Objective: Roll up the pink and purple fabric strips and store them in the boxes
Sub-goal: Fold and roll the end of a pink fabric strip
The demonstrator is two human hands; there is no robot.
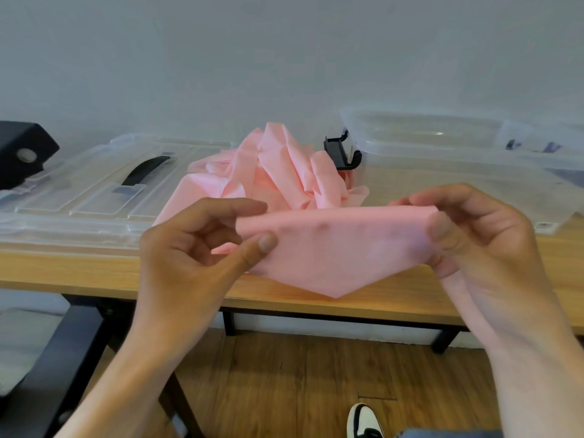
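A pink fabric strip [341, 248] is stretched between both hands just above the table's front edge, its free corner hanging down in a point. My left hand [189, 257] pinches its left end between thumb and fingers. My right hand [480, 241] grips the right end, where the fabric looks folded over. Behind it a crumpled heap of pink fabric [284, 165] lies on the wooden table [79, 270]. A clear plastic box [442, 153] with a black latch [341, 153] stands at the back right. No purple fabric is visible.
A clear box lid [94, 191] with a black handle lies flat at the left. A black object [22, 153] sits at the far left by the wall. Below the table are black legs, wooden floor and a shoe [363, 422].
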